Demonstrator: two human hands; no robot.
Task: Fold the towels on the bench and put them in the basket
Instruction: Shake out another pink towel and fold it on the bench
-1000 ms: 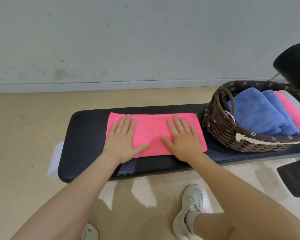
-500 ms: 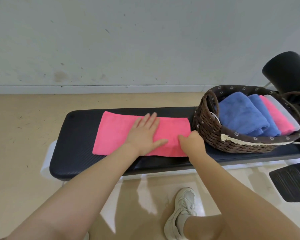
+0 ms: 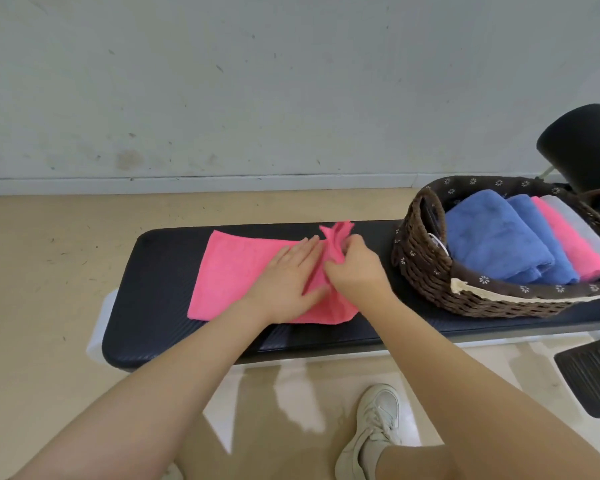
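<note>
A pink towel (image 3: 232,271) lies folded lengthwise on the black padded bench (image 3: 160,299). My left hand (image 3: 288,282) rests flat on its middle, fingers straight. My right hand (image 3: 354,271) grips the towel's right end and has lifted it up off the bench, so the end stands bunched above my fingers. At the bench's right end sits a brown wicker basket (image 3: 426,271) holding folded towels: two blue, one pink, one pale grey.
A black cylindrical pad (image 3: 582,147) stands behind the basket at the right. A black ribbed plate (image 3: 593,375) lies on the floor at the right edge. My white shoe (image 3: 371,431) is on the floor below the bench. A wall runs close behind.
My right hand has taken hold of the towel's right end and raised it toward the left. My left hand slid right to the towel's middle and stays flat.
</note>
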